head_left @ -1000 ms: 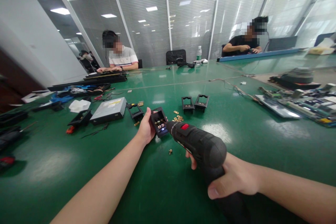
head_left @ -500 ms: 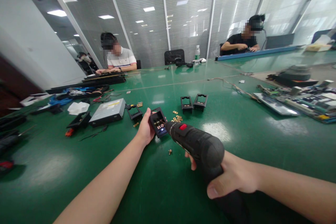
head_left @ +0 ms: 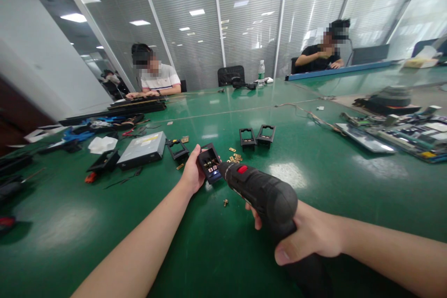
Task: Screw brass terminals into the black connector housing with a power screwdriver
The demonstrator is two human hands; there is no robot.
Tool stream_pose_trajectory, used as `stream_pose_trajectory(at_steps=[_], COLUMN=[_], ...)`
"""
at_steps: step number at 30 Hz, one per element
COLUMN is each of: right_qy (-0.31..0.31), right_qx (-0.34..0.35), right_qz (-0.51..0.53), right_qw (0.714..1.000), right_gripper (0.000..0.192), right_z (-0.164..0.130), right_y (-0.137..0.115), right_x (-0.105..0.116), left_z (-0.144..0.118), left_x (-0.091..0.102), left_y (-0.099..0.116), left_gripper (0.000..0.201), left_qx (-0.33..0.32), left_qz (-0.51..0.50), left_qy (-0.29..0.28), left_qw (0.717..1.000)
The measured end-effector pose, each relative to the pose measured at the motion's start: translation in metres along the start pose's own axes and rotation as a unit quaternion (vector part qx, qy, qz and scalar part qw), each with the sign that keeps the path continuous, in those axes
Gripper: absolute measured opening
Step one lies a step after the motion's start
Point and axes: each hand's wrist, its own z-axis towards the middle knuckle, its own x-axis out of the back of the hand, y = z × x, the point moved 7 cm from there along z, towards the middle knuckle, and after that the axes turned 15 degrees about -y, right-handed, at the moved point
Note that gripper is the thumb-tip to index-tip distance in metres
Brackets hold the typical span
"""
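My left hand [head_left: 193, 171] grips a black plastic housing [head_left: 206, 152] by its left side, tilted up off the green table. Brass-coloured screw terminals show inside the housing. Wrapped around the handle of a black cordless drill [head_left: 261, 190] is my right hand [head_left: 310, 233]. The drill's front end points into the housing, and a light shines on the housing's lower part; whether the bit touches a screw I cannot tell. A loose brass screw [head_left: 226, 203] lies on the table below the housing. Small brass plates [head_left: 236, 157] are scattered just behind the drill's nose.
Two similar black frames [head_left: 247, 138] stand beyond the plates, and another frame [head_left: 178, 150] sits left of my hand. Farther left is a silver disc drive [head_left: 142, 149]. Circuit boards [head_left: 415, 135] lie at the right. Two people sit across the table [head_left: 209, 251].
My hands, the housing and the drill hold nearly the same pose. The view shifts slightly. The person at the far right has raised one hand toward the head.
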Motion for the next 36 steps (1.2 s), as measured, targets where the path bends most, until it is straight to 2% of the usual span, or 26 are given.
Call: stream_pose_trajectory(at_steps=[10, 13, 18, 23, 25, 36], right_qy=[-0.001, 0.004, 0.002, 0.005, 0.008, -0.004], right_qx=[-0.015, -0.013, -0.021, -0.041, -0.036, 0.004], right_qz=[0.048, 0.051, 0.047, 0.042, 0.037, 0.031], right_qw=[0.999, 0.999, 0.999, 0.998, 0.999, 0.999], right_gripper=[0.054, 0.063, 0.06, 0.07, 0.074, 0.068], right_z=[-0.003, -0.003, -0.001, -0.003, -0.003, 0.0], right_y=[0.008, 0.008, 0.007, 0.011, 0.012, 0.006], right_x=[-0.002, -0.002, -0.002, -0.001, 0.0, 0.0], left_z=[0.0, 0.002, 0.002, 0.001, 0.001, 0.002], left_x=[0.004, 0.006, 0.007, 0.006, 0.005, 0.006], left_y=[-0.002, -0.002, -0.002, -0.002, -0.002, -0.001], left_gripper=[0.05, 0.048, 0.042, 0.04, 0.041, 0.041], left_qx=[0.002, 0.0, -0.004, -0.003, -0.003, -0.001], left_qz=[-0.014, -0.016, -0.018, -0.014, -0.014, -0.018], left_qy=[0.001, -0.003, -0.004, -0.001, 0.0, 0.003], left_qw=[1.0, 1.0, 1.0, 1.0, 1.0, 1.0])
